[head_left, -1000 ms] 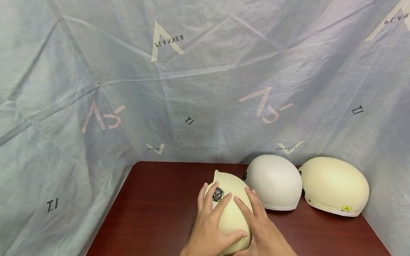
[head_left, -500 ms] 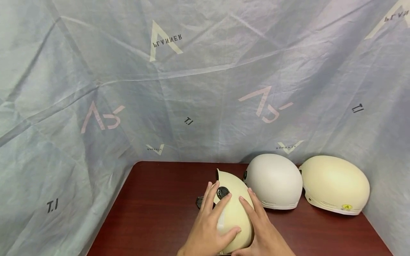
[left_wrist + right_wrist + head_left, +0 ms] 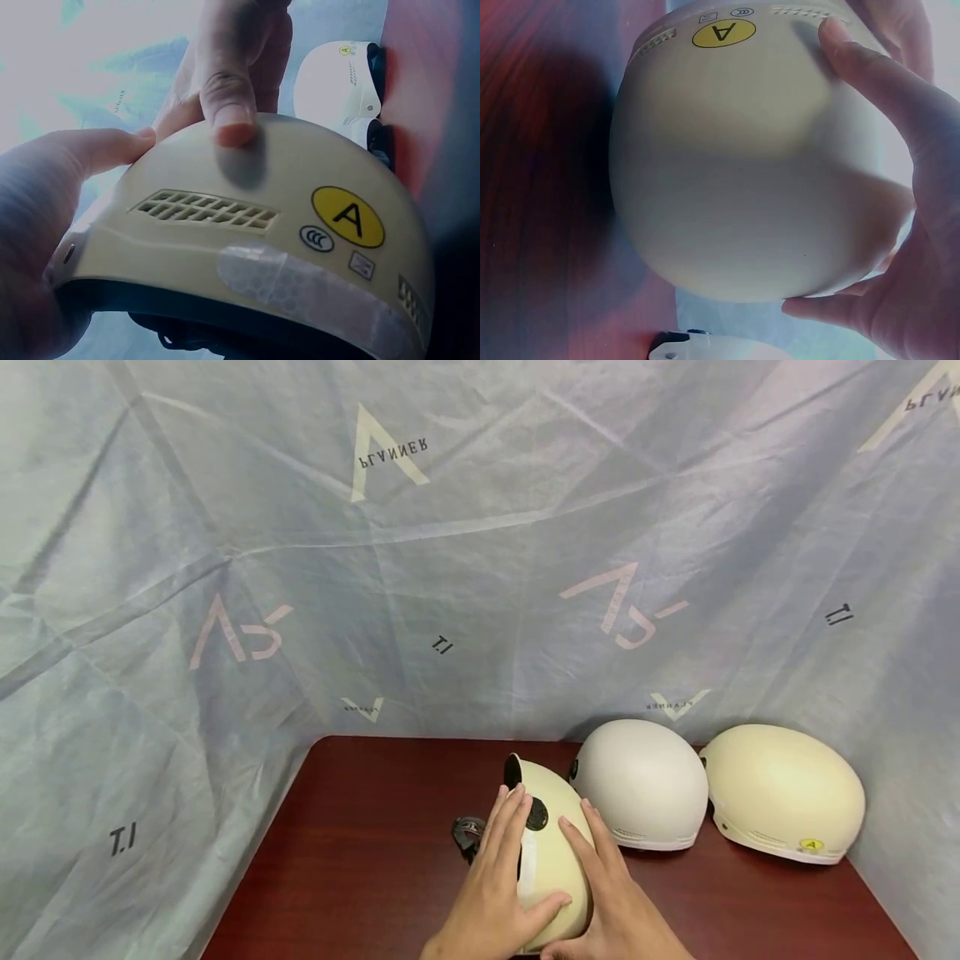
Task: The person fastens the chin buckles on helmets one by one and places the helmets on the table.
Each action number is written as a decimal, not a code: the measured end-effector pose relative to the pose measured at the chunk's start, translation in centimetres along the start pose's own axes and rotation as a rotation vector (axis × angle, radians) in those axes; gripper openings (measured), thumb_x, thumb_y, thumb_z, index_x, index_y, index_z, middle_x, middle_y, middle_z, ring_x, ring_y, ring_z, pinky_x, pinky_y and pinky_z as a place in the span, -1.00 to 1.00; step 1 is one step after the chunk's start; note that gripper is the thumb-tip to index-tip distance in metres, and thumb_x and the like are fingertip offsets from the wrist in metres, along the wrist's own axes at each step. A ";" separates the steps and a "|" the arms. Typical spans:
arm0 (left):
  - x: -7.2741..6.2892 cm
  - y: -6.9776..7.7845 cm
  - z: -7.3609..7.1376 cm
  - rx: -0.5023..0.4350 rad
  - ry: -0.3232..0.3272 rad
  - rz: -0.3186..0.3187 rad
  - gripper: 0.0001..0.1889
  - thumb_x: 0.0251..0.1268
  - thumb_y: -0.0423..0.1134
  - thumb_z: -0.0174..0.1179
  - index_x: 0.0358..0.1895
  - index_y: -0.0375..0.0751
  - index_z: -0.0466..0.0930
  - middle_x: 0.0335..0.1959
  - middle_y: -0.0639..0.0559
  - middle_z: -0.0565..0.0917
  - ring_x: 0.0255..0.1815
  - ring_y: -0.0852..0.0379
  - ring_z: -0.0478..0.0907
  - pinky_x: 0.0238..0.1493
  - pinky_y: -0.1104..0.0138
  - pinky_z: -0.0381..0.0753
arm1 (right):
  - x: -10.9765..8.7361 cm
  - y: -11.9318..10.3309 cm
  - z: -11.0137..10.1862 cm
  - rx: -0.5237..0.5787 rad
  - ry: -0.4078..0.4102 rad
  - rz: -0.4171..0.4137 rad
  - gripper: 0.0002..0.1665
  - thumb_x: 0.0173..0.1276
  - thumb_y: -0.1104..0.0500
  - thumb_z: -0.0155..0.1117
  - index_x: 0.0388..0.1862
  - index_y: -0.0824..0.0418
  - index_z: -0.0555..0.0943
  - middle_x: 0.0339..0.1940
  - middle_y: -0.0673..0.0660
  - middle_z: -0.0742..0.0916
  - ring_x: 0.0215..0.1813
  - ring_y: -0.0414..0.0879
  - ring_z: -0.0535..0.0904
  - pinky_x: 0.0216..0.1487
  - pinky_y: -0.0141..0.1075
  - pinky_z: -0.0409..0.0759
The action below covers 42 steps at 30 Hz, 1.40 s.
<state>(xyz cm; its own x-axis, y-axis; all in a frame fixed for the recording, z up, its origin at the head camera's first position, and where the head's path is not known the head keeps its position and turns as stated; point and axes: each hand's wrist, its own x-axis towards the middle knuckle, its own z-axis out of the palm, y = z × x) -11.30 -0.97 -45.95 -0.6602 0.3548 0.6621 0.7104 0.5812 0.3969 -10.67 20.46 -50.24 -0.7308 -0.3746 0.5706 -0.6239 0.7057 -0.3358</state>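
Observation:
A cream helmet [image 3: 555,860] stands on its end between my two hands in the head view, its open side toward the left. My left hand [image 3: 487,893] lies along the rim side, fingers extended and thumb across the shell. My right hand [image 3: 618,893] holds the opposite side with spread fingers; in the right wrist view, its thumb [image 3: 855,56] presses near a vent. A black round disc [image 3: 537,814] shows beside my left fingertips. Past them, a black adjuster with straps [image 3: 468,835] sticks out. A yellow A sticker [image 3: 348,217] marks the shell in the left wrist view.
A white helmet [image 3: 641,785] rests on the dark red table [image 3: 360,827] to the right. Beyond it sits another cream helmet [image 3: 783,793] with a yellow sticker. Grey printed fabric [image 3: 487,568] hangs around the table's back and sides.
The helmet has turned between my hands, so its open side, black disc and adjuster show more. My left fingers have drawn together and shifted right; the other two helmets stay in place.

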 end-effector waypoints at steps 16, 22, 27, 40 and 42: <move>-0.5 0.0 -0.1 -0.003 -0.031 -0.039 0.15 0.18 0.04 0.54 0.70 -0.30 0.02 0.72 -0.16 0.19 0.70 -0.14 0.24 0.52 0.04 0.50 | 0.7 -0.7 -0.7 0.046 -0.017 0.050 0.84 -0.52 -0.58 0.74 0.73 0.15 0.17 0.75 0.36 0.16 0.78 0.23 -0.04 0.72 -0.35 -0.30; -1.1 0.0 0.1 -0.061 -0.172 -0.164 0.16 0.27 0.07 0.49 0.75 -0.16 -0.10 0.75 -0.10 0.13 0.72 -0.11 0.22 0.48 -0.06 0.53 | 0.6 -0.6 -1.1 0.027 -0.041 0.094 0.82 -0.55 -0.49 0.81 0.74 0.07 0.17 0.77 0.30 0.12 0.78 0.19 -0.05 0.60 0.24 0.13; -1.4 0.1 0.2 -0.155 -0.274 -0.205 0.15 0.39 0.06 0.41 0.77 -0.07 -0.26 0.75 -0.12 0.12 0.71 -0.08 0.25 0.49 0.00 0.53 | 0.7 -0.1 -1.3 -0.010 -0.027 0.042 0.80 -0.53 -0.43 0.84 0.73 0.11 0.19 0.74 0.31 0.17 0.76 0.13 0.03 0.63 -0.49 -0.25; -1.6 1.4 0.9 -0.128 -0.288 -0.034 0.15 0.31 -0.27 0.37 0.72 -0.41 -0.33 0.76 -0.25 0.00 0.73 -0.14 0.15 0.53 0.06 0.49 | 0.4 -0.2 -1.0 -0.053 0.006 0.012 0.78 -0.64 -0.18 0.87 0.71 0.16 0.23 0.77 0.38 0.06 0.81 0.02 -0.09 0.61 -0.62 -0.13; -1.7 1.7 1.0 -0.127 -0.289 -0.045 0.15 0.30 -0.28 0.34 0.71 -0.42 -0.35 0.76 -0.26 -0.01 0.73 -0.15 0.13 0.53 0.07 0.50 | 0.3 -0.3 -1.0 -0.064 -0.008 0.018 0.70 -0.59 -0.13 0.86 0.70 0.10 0.27 0.77 0.36 0.05 0.82 0.03 -0.10 0.61 -0.49 0.16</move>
<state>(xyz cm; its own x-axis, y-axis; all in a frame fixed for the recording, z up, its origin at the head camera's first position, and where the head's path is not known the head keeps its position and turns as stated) -9.23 0.19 -47.05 -0.7204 0.5348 0.4416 0.6920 0.5115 0.5094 -10.39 20.72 -49.22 -0.7444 -0.3661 0.5584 -0.5918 0.7491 -0.2977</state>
